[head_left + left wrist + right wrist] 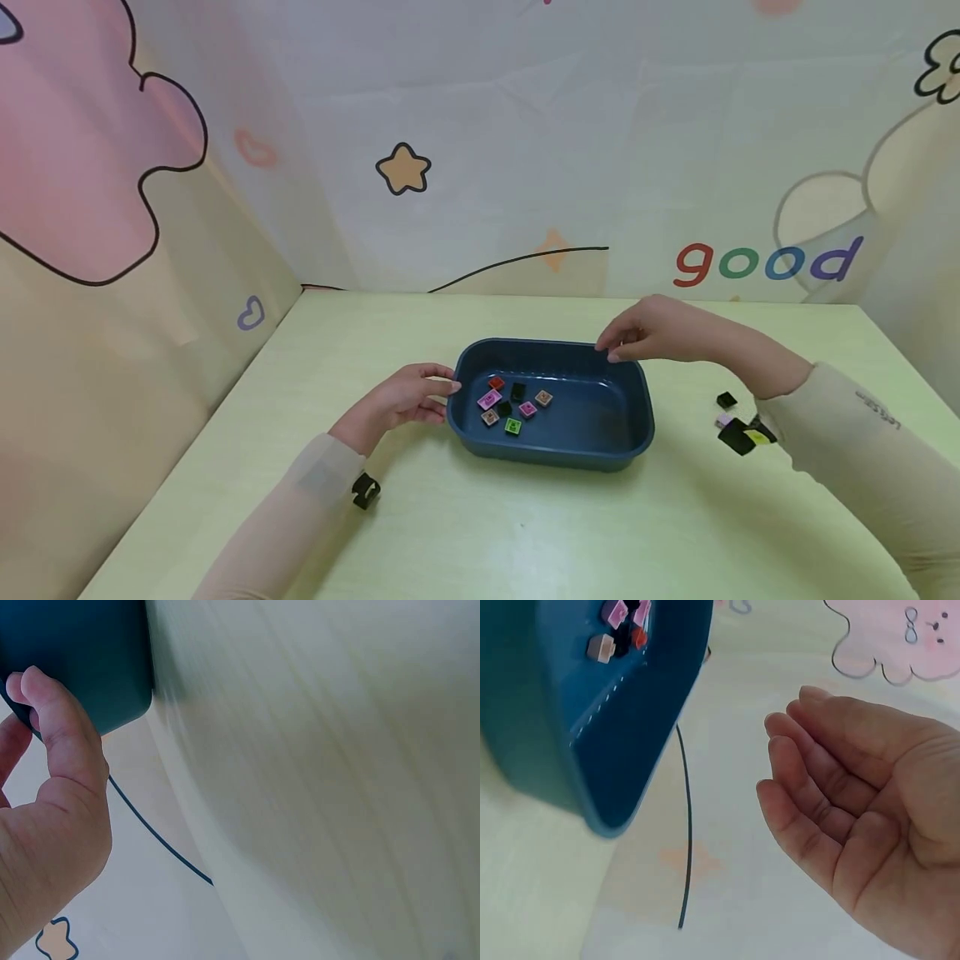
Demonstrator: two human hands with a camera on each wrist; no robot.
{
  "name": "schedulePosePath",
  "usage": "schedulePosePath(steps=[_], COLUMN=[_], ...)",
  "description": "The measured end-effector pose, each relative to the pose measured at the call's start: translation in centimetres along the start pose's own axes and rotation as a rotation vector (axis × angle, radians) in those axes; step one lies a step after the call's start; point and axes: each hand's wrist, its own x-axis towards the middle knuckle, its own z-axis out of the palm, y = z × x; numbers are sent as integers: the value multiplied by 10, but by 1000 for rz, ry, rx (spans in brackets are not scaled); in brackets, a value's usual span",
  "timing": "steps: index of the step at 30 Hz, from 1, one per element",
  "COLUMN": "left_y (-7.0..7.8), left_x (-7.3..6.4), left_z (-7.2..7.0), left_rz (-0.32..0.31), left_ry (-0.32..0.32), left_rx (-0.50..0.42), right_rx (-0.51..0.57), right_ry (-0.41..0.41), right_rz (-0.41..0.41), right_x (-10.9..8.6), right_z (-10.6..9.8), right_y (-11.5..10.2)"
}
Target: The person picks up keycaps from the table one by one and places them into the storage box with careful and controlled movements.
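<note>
A dark blue plastic bin point(577, 462) stands on the table, with several small square blocks point(527, 409) in red, pink, green, beige and black lying in its left half. At its left end, my left hand point(401, 396) holds the rim, the thumb at the edge and the other fingers outside the wall. That grip on the bin wall point(97, 645) shows again in the left wrist view. My right hand point(648, 329) hovers at the back right corner. In the right wrist view its fingers are loosely bent, apart from the bin, with nothing between them.
To the right of the bin, a black block point(726, 400) and a pale pink block point(723, 420) lie on the table point(480, 533) near the right sleeve. A printed cloth wall point(525, 167) stands behind the table and at the sides.
</note>
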Motion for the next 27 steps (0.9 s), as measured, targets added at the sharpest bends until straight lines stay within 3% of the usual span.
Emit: schedulePosePath(steps=[9, 27], left_y=[-1, -1], left_x=[3, 4], left_z=[0, 1], left_rz=[-13, -25], left_ry=[4, 17], left_rx=[0, 9], right_rx=[23, 47], right_ry=[63, 150], right_rz=[108, 221], right_x=[-36, -92], right_z=[5, 37], right_y=[23, 79])
